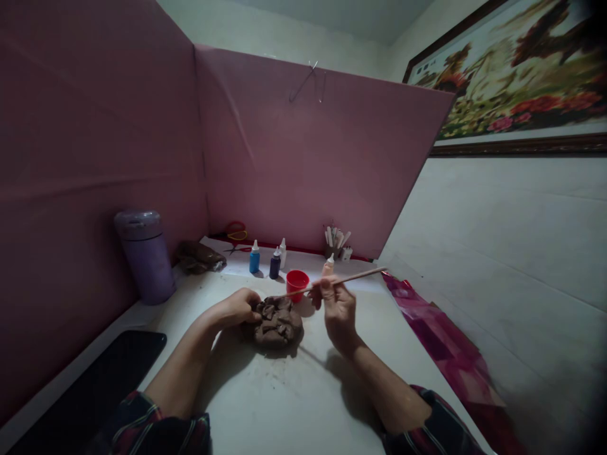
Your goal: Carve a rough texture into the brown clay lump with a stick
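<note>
A lump of brown clay (279,325) with a folded, uneven surface sits on the white tabletop. My left hand (241,308) grips its left side, thumb and fingers pressed against the clay. In my right hand (337,311) is a thin wooden stick (363,274), pinched between thumb and fingers and slanting down to the left. The stick's far tip reaches the upper edge of the clay; whether it touches I cannot tell. Just behind the clay stands a red cup (297,281), partly crossed by the stick. A peach bottle (328,265) shows behind my right hand.
Blue (255,260), dark purple (275,265) and white (283,254) bottles stand farther back. A holder with tools (334,243), scissors (237,232) and a wrapped brown lump (200,256) line the rear. A purple tumbler (148,262) and a black slab (95,392) are left.
</note>
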A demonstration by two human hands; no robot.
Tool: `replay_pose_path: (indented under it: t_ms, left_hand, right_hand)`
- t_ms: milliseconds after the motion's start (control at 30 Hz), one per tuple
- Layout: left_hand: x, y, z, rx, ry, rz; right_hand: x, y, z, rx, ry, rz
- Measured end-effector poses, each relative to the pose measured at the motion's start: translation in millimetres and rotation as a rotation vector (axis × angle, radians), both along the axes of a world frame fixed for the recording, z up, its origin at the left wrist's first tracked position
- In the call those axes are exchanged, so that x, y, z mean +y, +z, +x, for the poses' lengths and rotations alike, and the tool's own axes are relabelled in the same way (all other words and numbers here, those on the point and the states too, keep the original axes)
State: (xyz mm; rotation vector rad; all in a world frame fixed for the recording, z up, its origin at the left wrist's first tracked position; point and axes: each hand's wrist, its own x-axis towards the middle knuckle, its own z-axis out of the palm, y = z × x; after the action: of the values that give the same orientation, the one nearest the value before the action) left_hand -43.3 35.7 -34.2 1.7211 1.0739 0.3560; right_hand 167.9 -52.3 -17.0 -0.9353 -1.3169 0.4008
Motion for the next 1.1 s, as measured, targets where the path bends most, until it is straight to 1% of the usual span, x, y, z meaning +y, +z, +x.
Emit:
replay_pose_path:
  t_ms: [67,133,200,333,367,500,567,667,700,733,833,900,967,1100]
  left_hand:
    - [-1,1.0,0,-0.001,0.008,-0.016]
    - [0,-0.5,1,-0.014,0.018,-0.037]
    - [2,-3.5,1,-0.030,0.027,-0.040]
    - [4,-5.7,1,-0.046,0.036,-0.023]
    - [3,-4.9,1,-0.050,0.037,-0.030]
    - [0,-1.4,1,-0.052,0.024,-0.037]
    - [1,-2.3,0,-0.056,0.020,-0.015]
    - [3,-5.5,0,-0.064,0.036,0.000]
    - [3,-6.1,0,-0.066,0.041,-0.006]
    - [3,-6.2,0,-0.065,0.045,-0.016]
    - [2,-4.2,1,-0.057,0.049,-0.033]
    - [1,-2.2,1,-0.055,0.047,-0.021]
    - [0,-0.9,2,-0.041,0.044,0.005]
    - [0,0.0,3,-0.017,0.038,0.020]
  right_hand:
    - [1,-3.8,-5,-0.083,0.077,-0.076]
    - [2,-5.6,-6,-0.135,0.106,-0.113]
    - [2,-4.6,-3,-0.142,0.081,-0.088]
    - [1,-0.9,3,-0.092,-0.029,-0.001]
    - [1,-0.8,2,-0.104,-0.026,-0.008]
    - [3,-2.2,-3,-0.214,0.082,-0.107]
    - [3,-2.0,-3,-0.207,0.067,-0.091]
    - [1,-1.3,0,-0.144,-0.016,-0.012]
    - [1,-1.6,1,-0.123,-0.024,-0.001]
    - [1,-2.1,1,-0.116,-0.014,-0.003]
    - [4,-4.9,-3,-0.175,0.092,-0.079]
    - [5,-5.4,-5,-0.202,0.109,-0.117]
    - [6,-3.7,-3,-0.165,0.052,-0.105]
    - [5,2.3,8,-0.048,-0.111,-0.002]
